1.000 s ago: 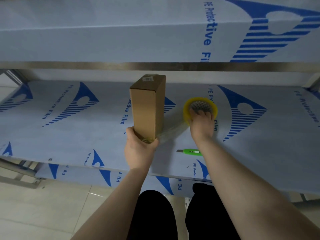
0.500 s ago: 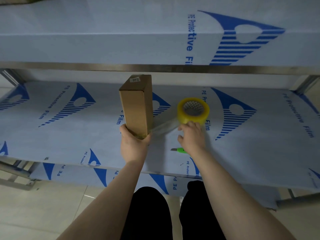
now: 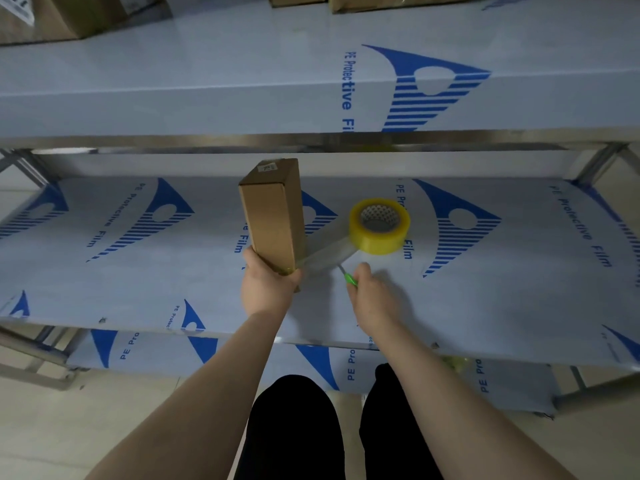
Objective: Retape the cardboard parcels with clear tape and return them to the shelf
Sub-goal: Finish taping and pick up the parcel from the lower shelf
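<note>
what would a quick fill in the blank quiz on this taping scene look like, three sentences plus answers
1. The right hand holds a utility knife with a ____ handle.
2. The left hand has its grip on the cardboard parcel, and a clear strip joins the parcel to the ____ tape roll.
3. Other boxes sit on the shelf ____ the parcel.

Missing words: green, yellow, above.

**Right hand swaps tape roll for knife**

The right hand (image 3: 372, 299) has let go of the tape roll (image 3: 379, 226), which now sits unheld on the shelf (image 3: 485, 306). It has picked up the green knife (image 3: 349, 278) from the shelf, and the blade now meets the stretched tape strip (image 3: 325, 256).
</note>
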